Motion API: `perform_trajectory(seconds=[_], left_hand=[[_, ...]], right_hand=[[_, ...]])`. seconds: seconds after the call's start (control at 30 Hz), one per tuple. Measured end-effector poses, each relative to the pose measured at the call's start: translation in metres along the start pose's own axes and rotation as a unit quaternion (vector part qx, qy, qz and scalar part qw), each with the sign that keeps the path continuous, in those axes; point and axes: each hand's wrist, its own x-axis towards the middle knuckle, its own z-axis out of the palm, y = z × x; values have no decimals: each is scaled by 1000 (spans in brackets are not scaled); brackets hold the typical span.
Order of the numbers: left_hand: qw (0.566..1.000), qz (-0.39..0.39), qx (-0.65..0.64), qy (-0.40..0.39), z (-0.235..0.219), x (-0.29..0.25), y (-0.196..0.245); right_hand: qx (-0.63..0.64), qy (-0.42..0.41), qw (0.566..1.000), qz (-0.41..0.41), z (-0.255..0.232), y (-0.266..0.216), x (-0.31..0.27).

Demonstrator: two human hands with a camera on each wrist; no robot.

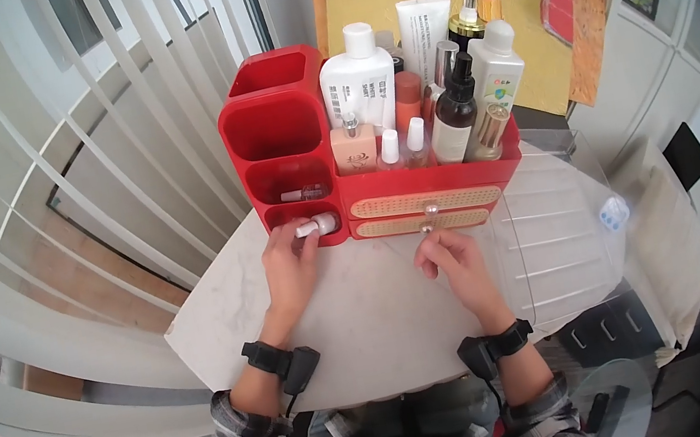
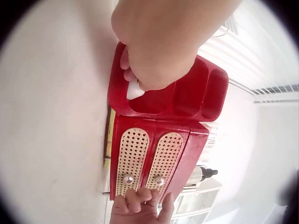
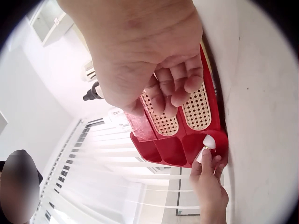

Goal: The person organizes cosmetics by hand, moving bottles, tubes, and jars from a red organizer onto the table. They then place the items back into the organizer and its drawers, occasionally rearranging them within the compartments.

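In the head view my left hand [image 1: 289, 271] pinches a small white-capped bottle [image 1: 325, 223] at the lowest compartment of the red organizer [image 1: 228, 137]. The right wrist view shows the left fingers around that white bottle [image 3: 209, 141], partly inside the compartment. My right hand [image 1: 464, 271] is by the lower drawer [image 1: 380, 228], near its round knob [image 1: 426, 226]. Its fingers are loosely curled and hold nothing, as the right hand [image 3: 140, 56] in the right wrist view shows. Both cane-fronted drawers look closed. Another small bottle [image 1: 304, 194] lies in the compartment above.
Several bottles and tubes, among them a large white bottle [image 1: 358, 86], stand in the organizer's top. A clear ridged tray [image 1: 552, 248] lies on the right of the white table [image 1: 353, 340]. Vertical blinds [image 1: 104, 149] hang at the left; a yellow board [image 1: 532, 83] stands behind.
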Motion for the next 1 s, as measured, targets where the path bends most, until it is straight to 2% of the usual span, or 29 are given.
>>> perform_trajectory(seconds=[0.07,0.1,0.17,0.27,0.53,0.67,0.9,0.97,1.0], left_hand=[[993,-81,-89,14,0,2,1],[993,-81,-88,16,-1,4,4],[958,-200,-205,26,-5,8,8],[940,-204,-273,28,-6,9,3],[928,-205,-310,8,-6,12,2],[926,-175,-334,-18,-1,13,-11],[943,-155,-293,-16,2,12,-9],[961,-174,-216,0,2,14,-7],[961,-171,-217,-1,2,14,-5]], right_hand=[[-5,-3,1000,2,-1,1,0],[-8,-4,1000,1,-1,0,1],[-10,-3,1000,4,0,1,2],[-9,-1,1000,9,-1,1,1],[-16,3,1000,0,-1,-4,0],[-12,2,1000,9,-4,4,2],[-21,-3,1000,-1,-4,2,1],[-26,-8,1000,-7,-5,3,1],[-30,-16,999,-11,-5,3,2]])
